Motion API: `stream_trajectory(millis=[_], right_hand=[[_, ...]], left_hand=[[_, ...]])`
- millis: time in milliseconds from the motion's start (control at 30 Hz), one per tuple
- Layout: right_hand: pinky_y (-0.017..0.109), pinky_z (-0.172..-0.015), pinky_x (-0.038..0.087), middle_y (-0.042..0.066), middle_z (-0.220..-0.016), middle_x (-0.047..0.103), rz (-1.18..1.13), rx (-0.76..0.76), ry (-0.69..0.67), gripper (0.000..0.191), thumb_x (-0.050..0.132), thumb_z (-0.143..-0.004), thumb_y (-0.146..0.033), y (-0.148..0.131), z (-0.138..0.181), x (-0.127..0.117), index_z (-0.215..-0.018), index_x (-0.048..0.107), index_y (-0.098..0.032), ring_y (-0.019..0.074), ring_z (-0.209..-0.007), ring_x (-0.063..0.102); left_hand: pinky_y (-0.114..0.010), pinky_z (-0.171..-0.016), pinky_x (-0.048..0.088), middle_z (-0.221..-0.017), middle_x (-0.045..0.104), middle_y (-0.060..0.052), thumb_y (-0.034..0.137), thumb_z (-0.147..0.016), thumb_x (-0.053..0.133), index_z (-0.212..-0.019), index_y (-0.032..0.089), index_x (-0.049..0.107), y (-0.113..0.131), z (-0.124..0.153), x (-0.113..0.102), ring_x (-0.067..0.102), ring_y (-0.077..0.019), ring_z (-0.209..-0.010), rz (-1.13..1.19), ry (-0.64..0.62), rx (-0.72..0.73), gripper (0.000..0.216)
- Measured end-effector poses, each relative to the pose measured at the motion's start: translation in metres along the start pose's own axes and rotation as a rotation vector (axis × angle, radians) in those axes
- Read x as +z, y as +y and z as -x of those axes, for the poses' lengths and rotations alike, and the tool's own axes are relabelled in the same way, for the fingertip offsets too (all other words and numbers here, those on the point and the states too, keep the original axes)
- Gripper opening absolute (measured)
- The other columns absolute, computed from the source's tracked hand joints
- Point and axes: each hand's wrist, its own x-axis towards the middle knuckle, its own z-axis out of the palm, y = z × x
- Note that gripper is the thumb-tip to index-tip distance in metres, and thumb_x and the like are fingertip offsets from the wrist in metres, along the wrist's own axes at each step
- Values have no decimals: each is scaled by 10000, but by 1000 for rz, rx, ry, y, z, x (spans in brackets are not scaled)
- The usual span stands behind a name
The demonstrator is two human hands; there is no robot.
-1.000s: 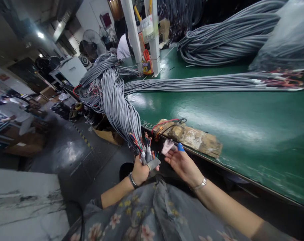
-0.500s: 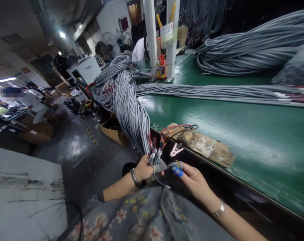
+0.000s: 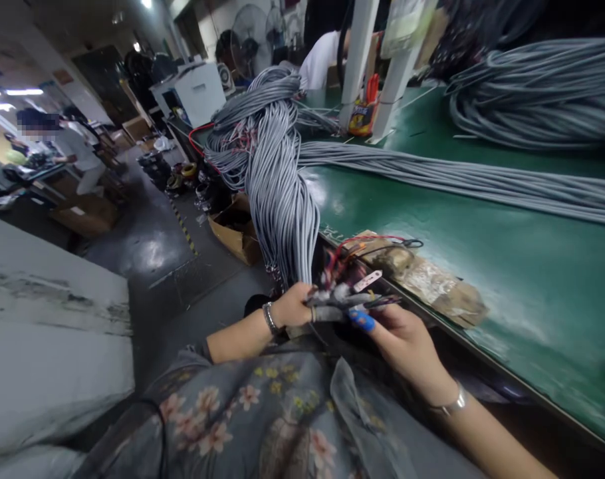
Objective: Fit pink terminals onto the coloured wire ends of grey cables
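My left hand (image 3: 293, 306) is closed around the ends of several grey cables (image 3: 327, 311), just above my lap. My right hand (image 3: 407, 342), with a blue covering on its thumb, pinches the cable ends from the other side; thin dark wires (image 3: 389, 301) stick out by its fingers. Blur hides exactly how many cables lie between the fingertips. Just beyond the hands, at the table edge, is a pale clip (image 3: 368, 281) near red and black leads (image 3: 345, 249). A thick bundle of grey cables (image 3: 282, 193) hangs over the table's edge in front of my left hand.
Brown taped cardboard (image 3: 432, 283) lies along the edge of the green table (image 3: 532, 279). More grey cables (image 3: 432, 166) stretch across it, with a large coil (image 3: 536, 93) behind. White posts (image 3: 360, 60) rise at the back. An open carton (image 3: 235, 233) stands on the floor.
Both hands have come together and up slightly, and the right fingers now press at the cable ends. The pale clip has turned. The whole view has shifted, with the table scene moving right.
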Motion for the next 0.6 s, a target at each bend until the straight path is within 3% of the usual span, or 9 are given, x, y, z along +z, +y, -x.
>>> stream_trajectory(millis=[133, 267, 400, 533, 600], right_hand=[[283, -584, 533, 41, -715, 712, -62, 64, 56, 366, 679, -753, -562, 0, 5, -5, -858, 723, -214, 181, -615, 629], [295, -619, 548, 48, -764, 734, -72, 75, 57, 356, 700, -737, -548, -1, 13, -6, -873, 730, -221, 193, -658, 650], [327, -661, 554, 60, -807, 746, -48, 65, 43, 364, 683, -740, -567, 1, 22, -2, -852, 735, -225, 217, -700, 665], [340, -630, 537, 57, -679, 702, 31, 45, 31, 389, 629, -759, -604, 5, 25, 6, -770, 727, -228, 223, -651, 637], [332, -598, 521, 48, -608, 660, 76, 34, 15, 408, 596, -774, -610, 9, 24, 12, -666, 687, -227, 215, -612, 613]], left_hand=[[-307, -663, 511, -683, 695, -79, 585, -596, 778, -789, 108, 722, 6, 5, -5, 646, -182, -645, 281, 127, 21, 517], [-262, -532, 463, -574, 651, -47, 553, -586, 796, -754, 106, 724, 9, 7, -12, 587, -136, -511, 368, 241, 117, 483], [-244, -460, 374, -448, 558, 2, 638, -593, 746, -757, 116, 722, 9, 8, -16, 487, -99, -419, 343, 298, 212, 547], [-257, -474, 392, -398, 474, 39, 701, -597, 703, -719, 123, 708, 8, 7, -11, 429, -84, -396, 212, 273, 145, 591], [-262, -515, 425, -430, 501, 29, 694, -602, 704, -660, 125, 693, 5, 6, -4, 454, -85, -428, 132, 258, 105, 573]])
